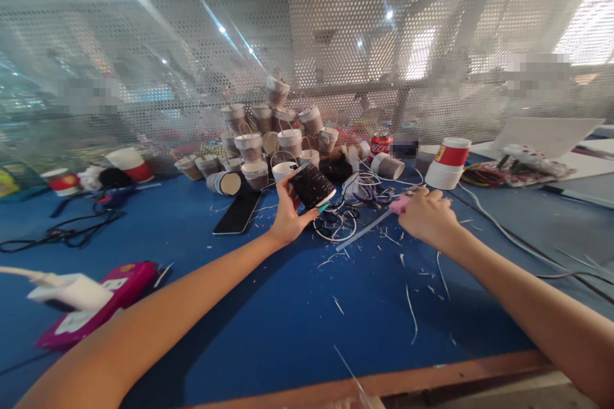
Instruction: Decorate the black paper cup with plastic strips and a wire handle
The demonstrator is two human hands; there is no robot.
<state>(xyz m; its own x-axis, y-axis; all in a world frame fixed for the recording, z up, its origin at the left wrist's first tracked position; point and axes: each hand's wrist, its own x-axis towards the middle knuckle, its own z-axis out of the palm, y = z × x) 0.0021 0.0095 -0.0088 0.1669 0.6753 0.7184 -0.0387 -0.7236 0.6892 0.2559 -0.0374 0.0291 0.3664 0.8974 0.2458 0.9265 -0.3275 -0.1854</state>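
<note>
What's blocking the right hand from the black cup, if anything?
Nothing visible seems to block the right hand, holding a pink tool, from the black cup in the left hand. Tangled cords lie between the hands on the blue table, apparently lower than the cup.

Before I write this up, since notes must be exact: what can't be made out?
Head view:
Pink glue gun: largely covered by the right hand.
Base of the red soda can: behind a tipped cup.
Cable of the white charger: cut off by the left edge.
Background beyond the perforated panel: blurred.
</note>
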